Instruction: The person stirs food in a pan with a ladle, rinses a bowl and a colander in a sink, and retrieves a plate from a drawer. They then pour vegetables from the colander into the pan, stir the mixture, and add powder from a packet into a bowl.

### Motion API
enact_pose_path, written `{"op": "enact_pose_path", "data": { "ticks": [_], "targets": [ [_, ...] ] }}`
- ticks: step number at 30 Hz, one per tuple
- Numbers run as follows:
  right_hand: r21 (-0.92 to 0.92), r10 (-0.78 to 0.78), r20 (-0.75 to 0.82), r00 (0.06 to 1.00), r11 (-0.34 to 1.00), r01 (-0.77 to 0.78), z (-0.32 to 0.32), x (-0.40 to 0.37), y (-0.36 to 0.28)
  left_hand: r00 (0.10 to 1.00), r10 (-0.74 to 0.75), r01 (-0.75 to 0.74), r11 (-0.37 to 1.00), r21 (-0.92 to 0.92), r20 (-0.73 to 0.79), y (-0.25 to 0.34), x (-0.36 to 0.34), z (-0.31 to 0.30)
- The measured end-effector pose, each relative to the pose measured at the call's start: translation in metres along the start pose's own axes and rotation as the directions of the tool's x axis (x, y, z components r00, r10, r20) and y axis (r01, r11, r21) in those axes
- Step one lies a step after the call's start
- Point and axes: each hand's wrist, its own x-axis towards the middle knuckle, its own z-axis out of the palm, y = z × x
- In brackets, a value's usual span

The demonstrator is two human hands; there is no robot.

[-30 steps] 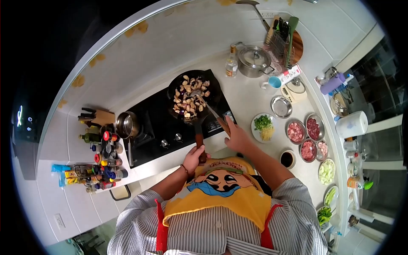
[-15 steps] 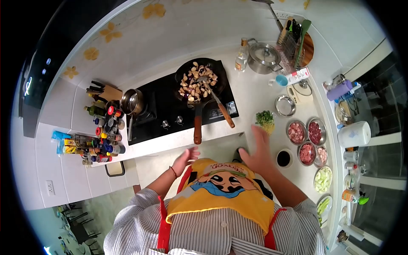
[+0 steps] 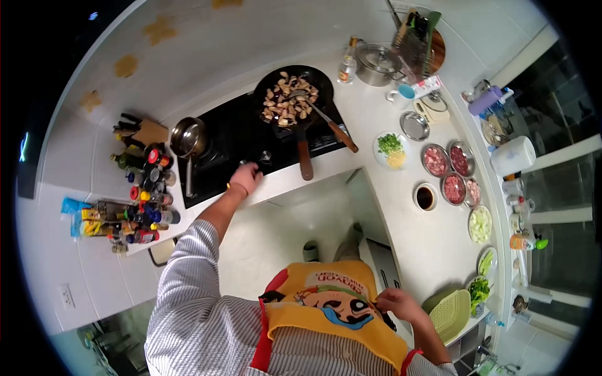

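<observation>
My left hand (image 3: 246, 178) reaches to the front of the black stove (image 3: 219, 178), its fingers closed around the left control knob, which they mostly hide. To the right of these fingers, the other knob (image 3: 266, 156) is uncovered. Beside the apron (image 3: 329, 291), my right hand (image 3: 401, 305) hangs low with its fingers curled in and no object showing in it. On the right burner sits a wok (image 3: 260, 94) of browned meat pieces (image 3: 288, 106). A spatula (image 3: 335, 128) with a wooden handle rests in the wok, its handle over the counter.
A small saucepan (image 3: 182, 145) stands on the left burner, with sauce bottles (image 3: 164, 216) crowded beside it. Along the right counter are a plate of chopped scallion and garlic (image 3: 390, 150), bowls of raw meat (image 3: 434, 159), a bowl of dark sauce (image 3: 425, 197) and a green basket (image 3: 449, 316).
My left hand has moved left and forward onto the stove knob. My right hand has drawn back from the counter to beside the apron, its fingers now curled. The view has shifted.
</observation>
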Motion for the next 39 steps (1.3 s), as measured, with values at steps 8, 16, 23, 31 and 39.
{"op": "enact_pose_path", "data": {
  "ticks": [8, 16, 23, 31, 39],
  "targets": [
    [0.276, 0.178, -0.269, 0.947, 0.956, -0.101, 0.056, -0.050, 0.126, 0.985, -0.174, 0.166, 0.951, 0.263, 0.006, 0.033, 0.089, 0.030],
    [0.615, 0.340, -0.422, 0.841, 0.788, -0.011, 0.071, -0.096, 0.251, 1.000, -0.016, 0.015, 0.948, 0.318, 0.001, 0.039, 0.082, 0.030],
    [0.884, 0.830, -0.466, 0.307, 0.447, 0.134, 0.041, -0.167, 0.386, 0.961, 0.026, 0.053, 0.961, 0.273, -0.277, -0.004, 0.037, 0.073],
    [0.686, 0.593, -0.718, 0.364, 0.512, 0.517, -0.024, -0.144, 0.441, 0.795, 0.211, -0.112, 0.973, -0.204, 0.569, 0.135, -0.220, 0.280],
    [0.642, 0.447, -0.755, 0.479, 0.653, 0.401, -0.047, -0.278, 0.563, 0.467, 0.256, 0.455, 0.751, -0.478, 0.846, 0.605, -0.508, 0.348]
  ]
}}
